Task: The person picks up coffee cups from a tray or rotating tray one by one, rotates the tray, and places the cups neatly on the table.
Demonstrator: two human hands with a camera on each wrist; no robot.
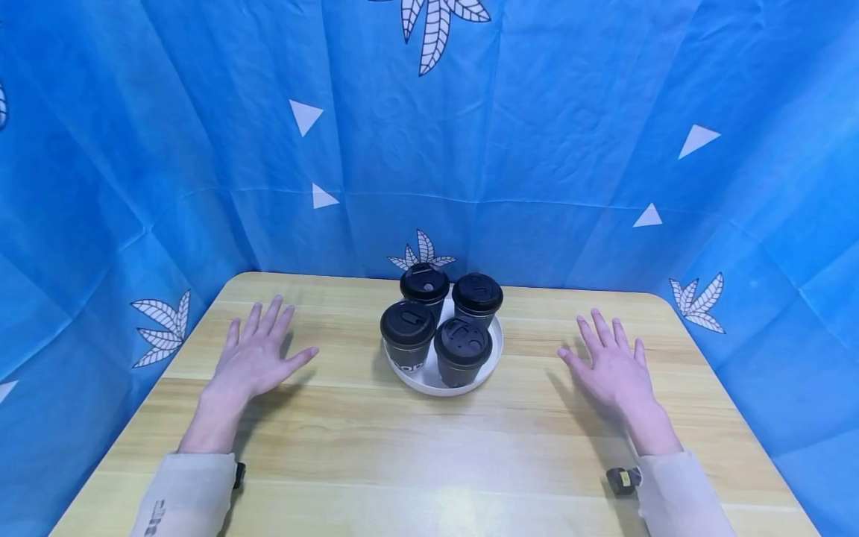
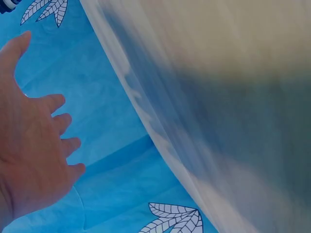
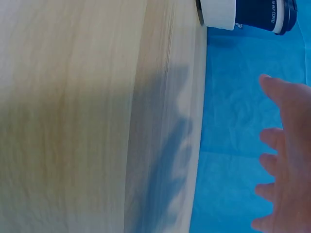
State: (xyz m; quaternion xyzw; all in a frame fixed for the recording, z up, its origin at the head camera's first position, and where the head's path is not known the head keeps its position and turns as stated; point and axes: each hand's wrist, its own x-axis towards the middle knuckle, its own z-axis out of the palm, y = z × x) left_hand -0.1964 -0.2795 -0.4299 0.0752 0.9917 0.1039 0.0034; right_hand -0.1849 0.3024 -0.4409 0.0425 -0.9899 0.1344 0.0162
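Several dark paper coffee cups with black lids stand upright, close together, on a round white plate (image 1: 429,385) toward the back of the table. The front two are a left cup (image 1: 408,335) with white lettering and a right cup (image 1: 463,354). Behind them are a back-left cup (image 1: 425,287) and a back-right cup (image 1: 478,294). My left hand (image 1: 251,362) is held to the left of the plate, fingers spread, touching no cup. On the other side my right hand (image 1: 614,369) is likewise spread and holds nothing. In the right wrist view a cup (image 3: 255,12) shows at the top.
The light wood table (image 1: 376,462) fills the foreground. A blue cloth (image 1: 564,149) with white leaves and triangles hangs behind the table and along both sides. A small black device (image 1: 620,481) sits at my right cuff.
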